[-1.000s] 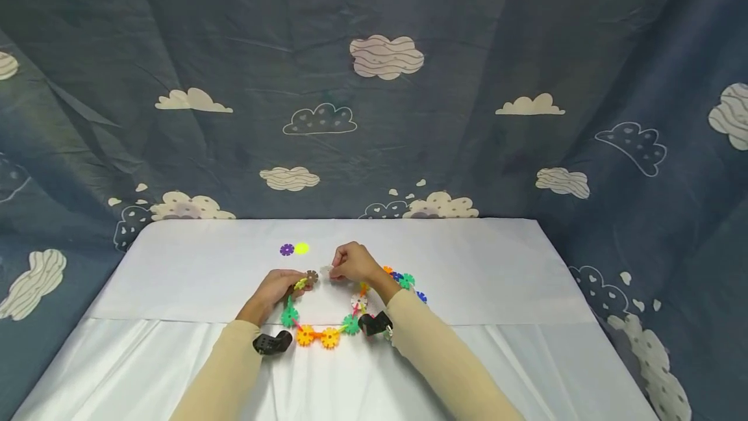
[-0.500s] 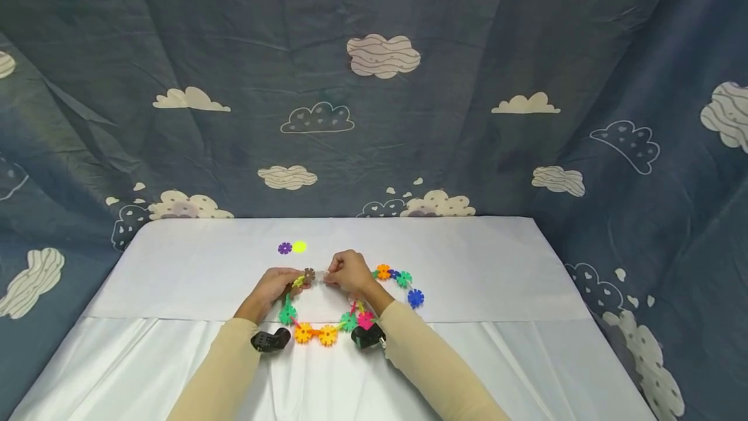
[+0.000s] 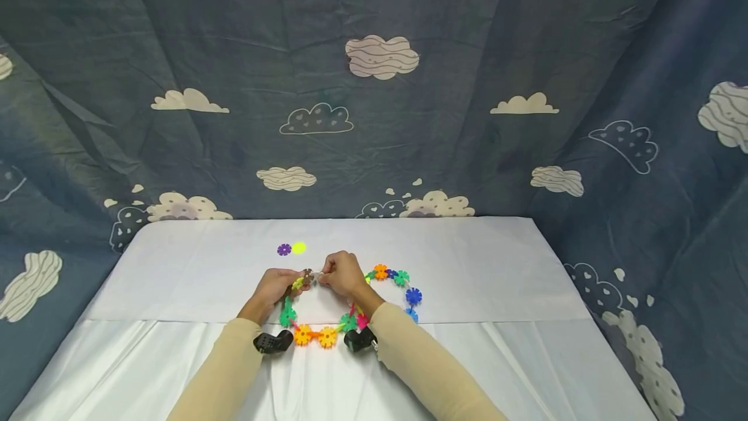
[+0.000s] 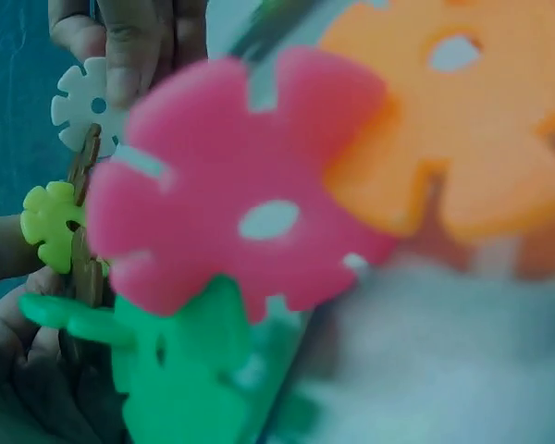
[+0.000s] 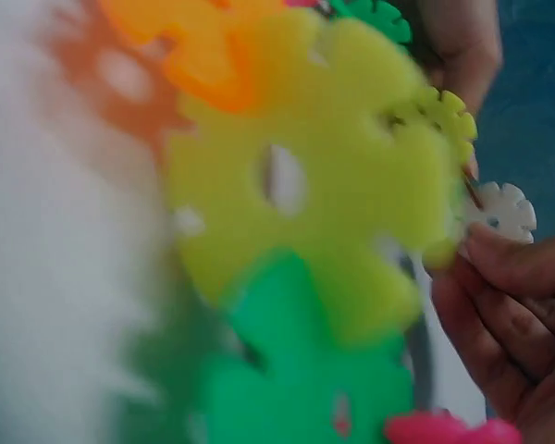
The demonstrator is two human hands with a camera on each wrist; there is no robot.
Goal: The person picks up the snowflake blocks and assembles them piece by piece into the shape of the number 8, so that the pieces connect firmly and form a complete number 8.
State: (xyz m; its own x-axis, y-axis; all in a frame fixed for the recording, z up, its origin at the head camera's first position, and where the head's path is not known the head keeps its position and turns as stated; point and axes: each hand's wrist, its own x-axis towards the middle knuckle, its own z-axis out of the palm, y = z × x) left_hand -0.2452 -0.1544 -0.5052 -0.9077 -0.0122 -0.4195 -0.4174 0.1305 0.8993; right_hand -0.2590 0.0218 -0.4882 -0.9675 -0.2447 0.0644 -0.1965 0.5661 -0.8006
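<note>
Snowflake-shaped plastic linking discs form a curved, many-coloured chain. At its upper left end, my left hand (image 3: 277, 286) grips the chain by a yellow disc (image 4: 51, 225) and a brown disc (image 4: 85, 166). Between thumb and fingers, my right hand (image 3: 343, 273) pinches a white disc (image 5: 504, 213). In the left wrist view the white disc (image 4: 79, 106) meets the brown disc's edge. Lower along the chain come green discs (image 3: 287, 314) and orange discs (image 3: 327, 337). A pink disc (image 4: 231, 185) fills much of the left wrist view, a yellow-green disc (image 5: 305, 176) the right one.
The chain's right side curves out past my right forearm, with a blue disc (image 3: 413, 296) and an orange disc (image 3: 380, 271). A purple disc (image 3: 284, 249) and a bright yellow disc (image 3: 299, 247) lie loose behind my hands on the white-covered table (image 3: 479, 265).
My right hand has moved left and a little down, bringing the white disc from a gap away up to the brown disc. My left hand has stayed nearly still.
</note>
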